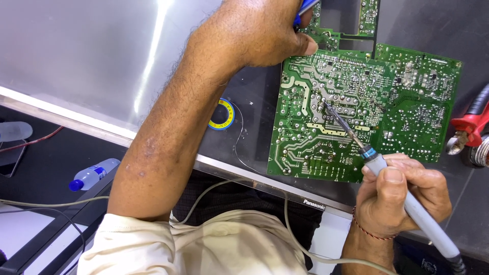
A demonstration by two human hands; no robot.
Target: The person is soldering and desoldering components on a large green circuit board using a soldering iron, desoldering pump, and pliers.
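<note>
Green circuit board [356, 112] lying between both hands; right hand [402, 198] closed around grey soldering iron [407, 203], touching tip to board; left hand [254, 33] curled, pinching blue tool [304, 9] at far edge.

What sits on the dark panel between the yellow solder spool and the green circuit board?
In the head view, only a thin solder wire curling from the yellow spool crosses that dark stretch; otherwise it is bare up to the circuit board.

electronics repair workshop: circuit board [364, 112], soldering iron [402, 196], solder spool [222, 115]
</note>
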